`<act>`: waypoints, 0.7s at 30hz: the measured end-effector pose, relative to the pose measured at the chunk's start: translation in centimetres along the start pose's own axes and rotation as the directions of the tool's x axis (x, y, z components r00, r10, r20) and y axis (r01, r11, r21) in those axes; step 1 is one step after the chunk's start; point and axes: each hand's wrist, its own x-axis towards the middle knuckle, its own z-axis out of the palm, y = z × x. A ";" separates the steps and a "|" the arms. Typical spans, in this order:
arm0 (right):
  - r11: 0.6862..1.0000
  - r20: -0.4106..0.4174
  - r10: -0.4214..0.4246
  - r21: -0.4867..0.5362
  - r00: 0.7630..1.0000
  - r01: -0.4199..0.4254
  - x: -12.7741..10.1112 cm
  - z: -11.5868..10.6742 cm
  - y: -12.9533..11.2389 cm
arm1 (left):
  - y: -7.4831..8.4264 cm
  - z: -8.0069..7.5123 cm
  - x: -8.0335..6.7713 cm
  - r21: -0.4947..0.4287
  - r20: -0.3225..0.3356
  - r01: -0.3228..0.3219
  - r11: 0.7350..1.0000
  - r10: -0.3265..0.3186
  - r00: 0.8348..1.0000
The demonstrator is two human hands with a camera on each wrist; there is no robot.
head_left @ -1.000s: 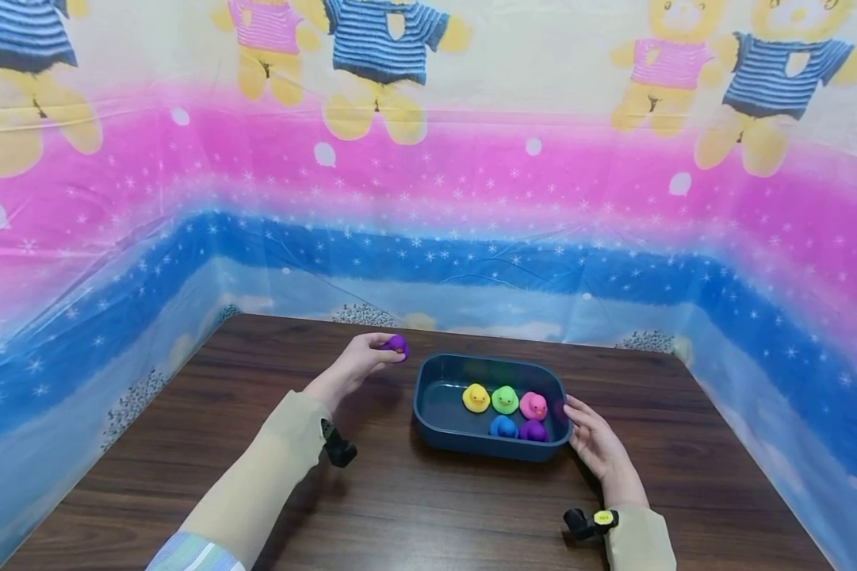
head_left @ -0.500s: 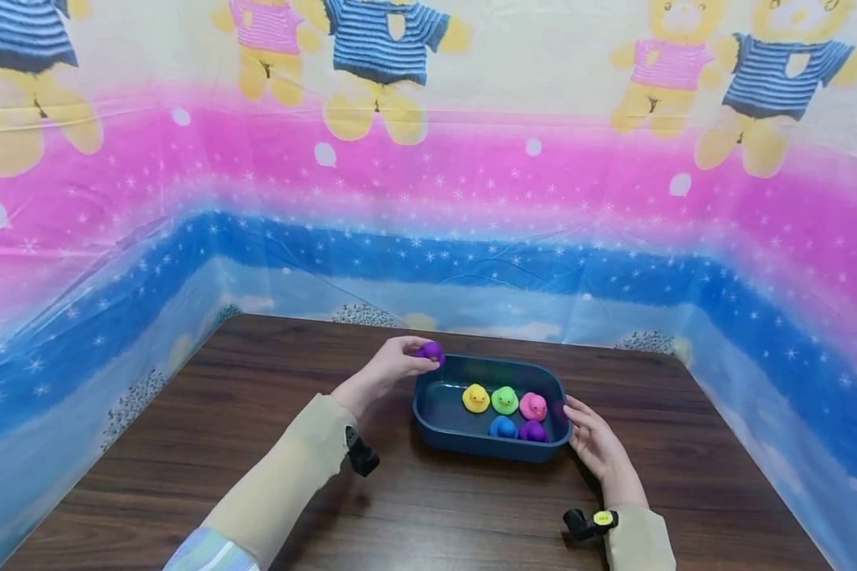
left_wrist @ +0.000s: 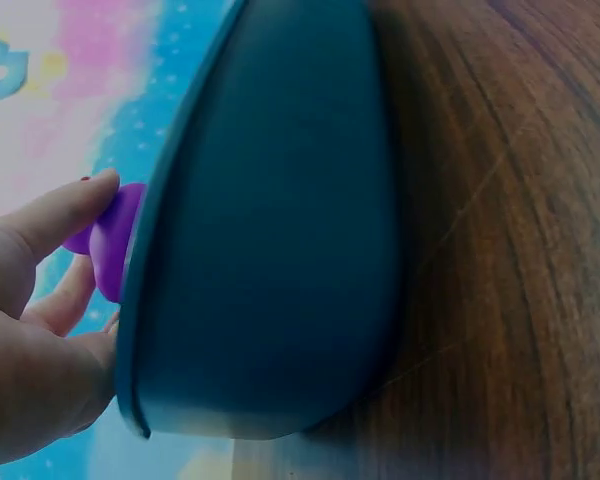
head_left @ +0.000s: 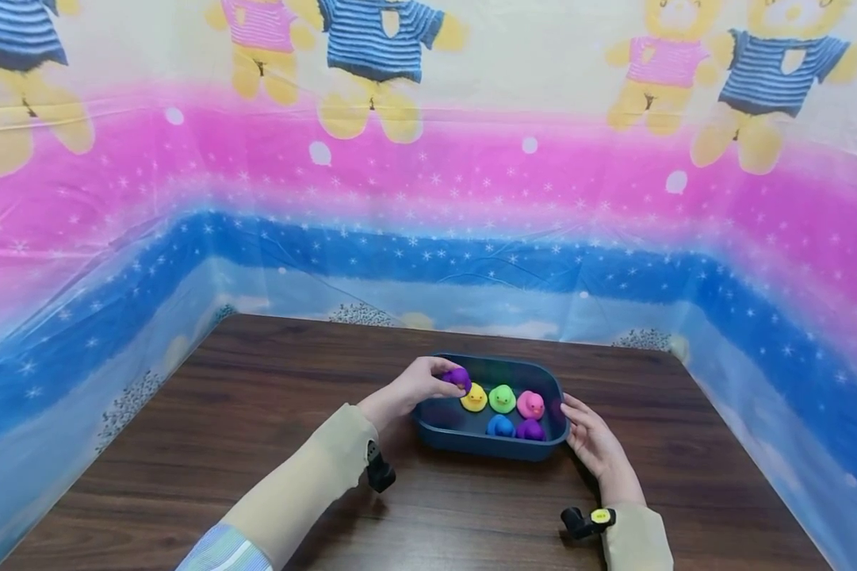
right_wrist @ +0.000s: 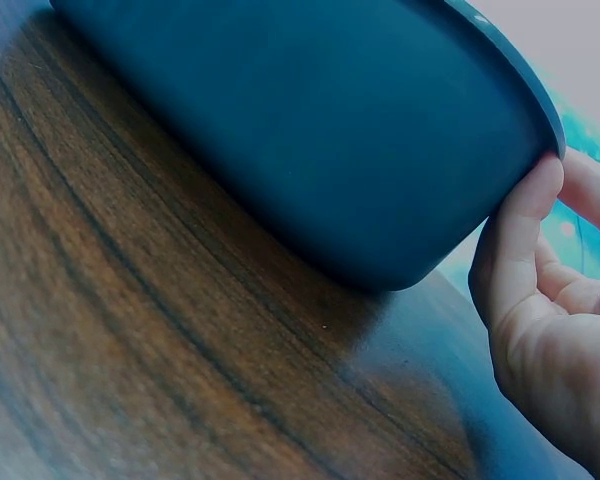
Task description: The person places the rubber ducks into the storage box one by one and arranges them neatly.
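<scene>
In the head view, my left hand (head_left: 421, 382) pinches a purple rubber duck (head_left: 459, 380) between thumb and fingers, over the left part of a dark blue-grey tub (head_left: 485, 449). In the left wrist view, the purple duck (left_wrist: 118, 240) shows just past the tub's rim, partly hidden by it. Inside the tub sit a yellow duck (head_left: 474, 398), a green duck (head_left: 503, 399), a pink duck (head_left: 531, 405), a blue duck (head_left: 501, 426) and another purple duck (head_left: 531, 430). My right hand (head_left: 599, 444) touches the tub's right end near the rim with its fingertips and thumb.
The tub stands on a dark wooden table (head_left: 257, 404). Around the table's back and sides hangs a printed cloth (head_left: 428, 190) with bears and snowflakes. Black wrist cameras are strapped to both sleeves.
My left hand has carried the purple duck rightward and down, from left of the tub to inside its rim, beside the yellow duck. The right hand stays against the tub.
</scene>
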 end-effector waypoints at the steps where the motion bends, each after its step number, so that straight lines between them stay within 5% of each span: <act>1: 1.000 -0.004 0.001 -0.002 1.000 -0.001 0.0 0.0 0.0 | 0.0 0.2 0.0 0.025 -0.001 -0.002 1.000 0.002 1.000; 7: 1.000 -0.019 0.006 -0.003 1.000 -0.006 0.0 0.2 -0.1 | -0.2 0.9 0.5 0.165 0.010 -0.010 0.986 0.009 1.000; 21: 1.000 -0.019 0.012 0.004 1.000 -0.012 0.0 0.1 -0.1 | -0.7 2.1 0.8 0.280 0.085 0.006 0.960 -0.031 0.996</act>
